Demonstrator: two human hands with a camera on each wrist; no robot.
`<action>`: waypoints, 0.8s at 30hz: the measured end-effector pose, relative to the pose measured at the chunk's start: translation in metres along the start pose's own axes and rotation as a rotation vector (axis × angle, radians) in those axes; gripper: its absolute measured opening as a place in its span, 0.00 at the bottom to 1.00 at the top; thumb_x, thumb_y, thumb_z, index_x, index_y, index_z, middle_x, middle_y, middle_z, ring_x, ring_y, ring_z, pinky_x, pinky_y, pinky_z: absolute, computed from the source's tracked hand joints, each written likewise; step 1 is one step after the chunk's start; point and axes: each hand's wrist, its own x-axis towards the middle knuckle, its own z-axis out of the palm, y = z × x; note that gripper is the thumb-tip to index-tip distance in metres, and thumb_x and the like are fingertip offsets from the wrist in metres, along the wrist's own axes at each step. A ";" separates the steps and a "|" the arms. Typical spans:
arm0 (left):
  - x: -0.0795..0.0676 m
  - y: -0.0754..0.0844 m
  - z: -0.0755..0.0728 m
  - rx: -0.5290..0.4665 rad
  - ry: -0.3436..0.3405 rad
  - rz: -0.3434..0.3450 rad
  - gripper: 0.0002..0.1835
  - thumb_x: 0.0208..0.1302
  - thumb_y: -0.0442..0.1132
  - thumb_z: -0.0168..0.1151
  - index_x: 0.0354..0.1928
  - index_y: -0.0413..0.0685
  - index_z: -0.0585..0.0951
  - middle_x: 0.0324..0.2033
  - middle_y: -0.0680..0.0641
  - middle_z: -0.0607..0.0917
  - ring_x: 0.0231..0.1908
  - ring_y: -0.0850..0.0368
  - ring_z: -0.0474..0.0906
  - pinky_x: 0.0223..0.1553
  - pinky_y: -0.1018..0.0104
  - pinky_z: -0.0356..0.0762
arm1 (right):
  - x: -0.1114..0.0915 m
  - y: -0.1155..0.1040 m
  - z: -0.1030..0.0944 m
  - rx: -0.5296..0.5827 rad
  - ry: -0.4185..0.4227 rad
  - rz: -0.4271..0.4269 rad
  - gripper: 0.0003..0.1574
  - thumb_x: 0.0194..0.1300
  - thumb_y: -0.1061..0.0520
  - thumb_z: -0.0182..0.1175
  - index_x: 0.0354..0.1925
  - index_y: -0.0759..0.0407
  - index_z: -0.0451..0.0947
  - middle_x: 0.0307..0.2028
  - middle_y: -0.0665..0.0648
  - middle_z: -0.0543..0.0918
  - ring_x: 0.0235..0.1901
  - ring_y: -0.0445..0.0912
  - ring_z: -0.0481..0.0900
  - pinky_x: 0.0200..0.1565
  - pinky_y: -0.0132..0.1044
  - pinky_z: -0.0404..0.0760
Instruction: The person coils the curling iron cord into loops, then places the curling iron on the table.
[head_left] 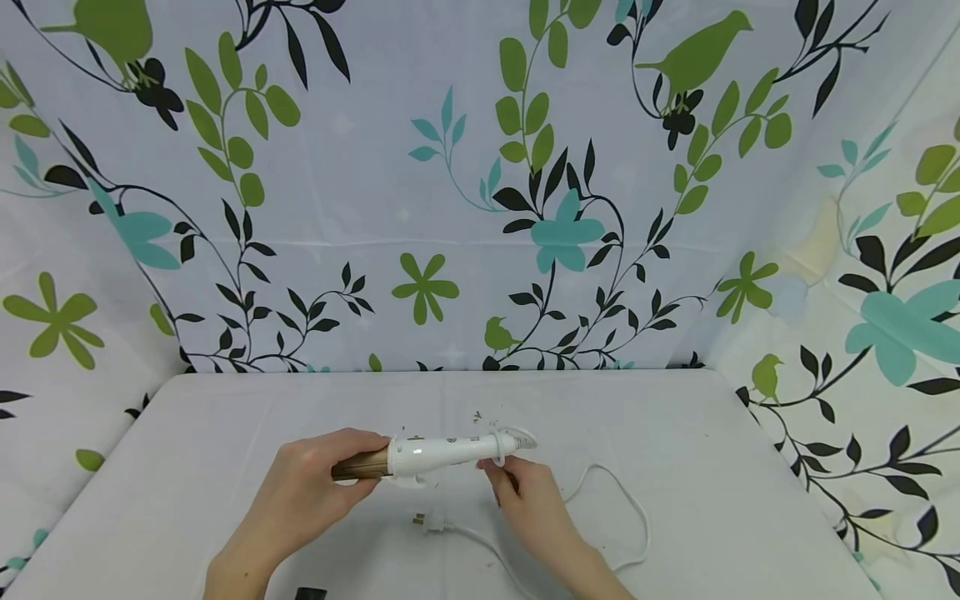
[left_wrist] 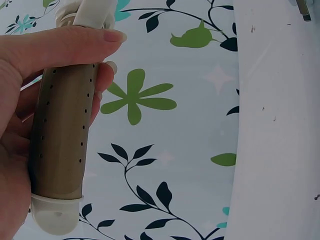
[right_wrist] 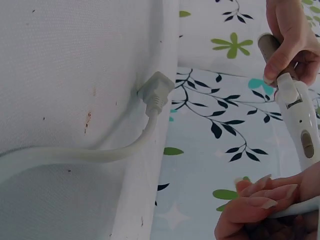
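A curling iron (head_left: 442,451) with a white handle and a bronze barrel (left_wrist: 64,130) is held up level above the white table. My left hand (head_left: 311,471) grips the barrel near the handle, thumb on one side and fingers on the other. In the left wrist view, rows of small holes run along the barrel to a pale end cap (left_wrist: 56,215). At the handle's far end, my right hand (head_left: 534,504) pinches the white power cord (right_wrist: 297,207) with curled fingers. A loop of cord circles the handle's end there.
The cord's plug (head_left: 432,522) lies on the table (head_left: 712,467), between the two hands and nearer to me. More cord (head_left: 643,521) curves to the right. A small black object (head_left: 311,593) sits at the front edge. Patterned cloth (head_left: 360,167) hangs around the back and sides.
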 end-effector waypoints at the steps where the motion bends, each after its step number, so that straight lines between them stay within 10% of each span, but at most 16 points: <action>1: 0.000 0.000 0.000 0.009 -0.003 -0.003 0.33 0.25 0.22 0.83 0.40 0.55 0.88 0.37 0.60 0.89 0.33 0.65 0.85 0.36 0.82 0.80 | -0.001 -0.001 0.000 -0.036 -0.007 -0.027 0.14 0.75 0.59 0.54 0.37 0.63 0.84 0.16 0.44 0.67 0.15 0.30 0.59 0.17 0.25 0.65; 9: -0.001 0.000 0.001 0.067 -0.022 -0.042 0.32 0.24 0.23 0.84 0.39 0.54 0.88 0.37 0.60 0.89 0.33 0.63 0.86 0.33 0.71 0.85 | -0.009 -0.012 -0.002 -0.339 -0.111 -0.101 0.12 0.69 0.65 0.57 0.47 0.71 0.82 0.37 0.62 0.88 0.30 0.41 0.83 0.29 0.30 0.80; 16: -0.002 0.001 0.001 0.086 -0.032 -0.070 0.31 0.25 0.24 0.84 0.39 0.55 0.89 0.37 0.60 0.89 0.33 0.62 0.86 0.33 0.68 0.85 | -0.019 -0.022 -0.007 -0.554 -0.125 -0.147 0.06 0.67 0.64 0.61 0.31 0.62 0.77 0.17 0.47 0.74 0.18 0.36 0.64 0.19 0.29 0.65; 24: -0.003 0.000 0.003 0.091 -0.045 -0.081 0.30 0.27 0.25 0.84 0.39 0.55 0.89 0.36 0.60 0.89 0.33 0.63 0.86 0.33 0.69 0.85 | -0.029 -0.029 -0.012 -0.719 -0.062 -0.187 0.12 0.62 0.60 0.66 0.24 0.59 0.74 0.16 0.48 0.74 0.15 0.42 0.72 0.17 0.34 0.67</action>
